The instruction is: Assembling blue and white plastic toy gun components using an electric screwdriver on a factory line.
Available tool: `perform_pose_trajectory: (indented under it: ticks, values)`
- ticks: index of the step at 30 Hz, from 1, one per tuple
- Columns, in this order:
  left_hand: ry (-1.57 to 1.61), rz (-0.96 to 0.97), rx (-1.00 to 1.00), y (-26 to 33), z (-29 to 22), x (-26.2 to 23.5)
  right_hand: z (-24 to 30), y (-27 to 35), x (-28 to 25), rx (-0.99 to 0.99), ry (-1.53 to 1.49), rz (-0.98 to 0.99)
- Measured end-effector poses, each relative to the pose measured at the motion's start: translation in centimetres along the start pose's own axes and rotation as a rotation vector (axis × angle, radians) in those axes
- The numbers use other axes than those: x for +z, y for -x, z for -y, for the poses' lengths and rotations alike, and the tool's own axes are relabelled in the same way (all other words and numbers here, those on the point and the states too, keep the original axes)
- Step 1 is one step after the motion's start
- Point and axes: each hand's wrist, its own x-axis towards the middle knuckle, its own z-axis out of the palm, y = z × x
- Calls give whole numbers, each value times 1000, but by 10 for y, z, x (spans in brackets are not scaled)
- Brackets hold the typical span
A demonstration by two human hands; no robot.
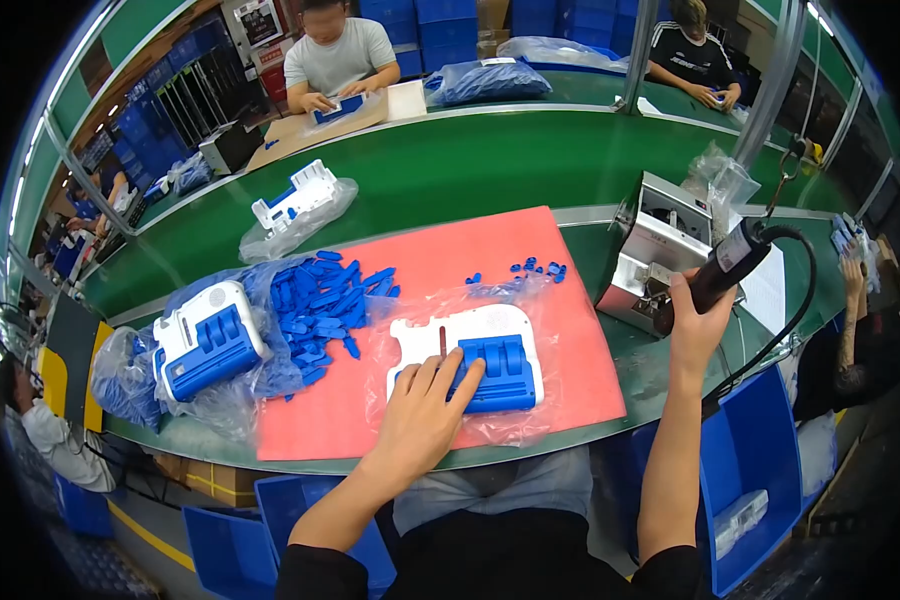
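Note:
A white and blue plastic housing [510, 385] lies on a clear plastic bag on the pink foam mat [570, 330]. My left hand [422, 415] rests on its left half, fingers stretched out and touching the blue part. At the right, my right hand [698, 325] is wrapped round a black electric screwdriver [730, 262], which is tilted with its lower end at the silver metal screw feeder [642, 280]. Whether its tip touches the feeder is hidden. A black cable [808, 290] curves from the screwdriver's top.
Loose blue plastic parts [320, 300] are heaped left of the housing, and small blue pieces [540, 268] lie behind it. Another bagged housing [210, 340] is at the left. A white shell [295, 200] lies behind. Blue bins [760, 480] stand below the bench. Co-workers sit around.

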Motion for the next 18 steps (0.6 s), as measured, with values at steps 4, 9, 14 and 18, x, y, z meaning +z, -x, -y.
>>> perform_pose_trajectory:
  ticks: [4, 9, 14, 18]
  values:
    - [97, -48, -43, 1, -1, -4, 5, 14, -2, -196, 89, -127]
    - [272, -95, -154, -7, 7, -22, 17, 83, 3, -482, 59, 117]
    - [415, -308, -253, -18, 32, -47, 21, 106, 30, -128, 64, 381]
    - [830, -197, -518, -33, 45, -103, 9, 109, 26, -403, 284, 849]
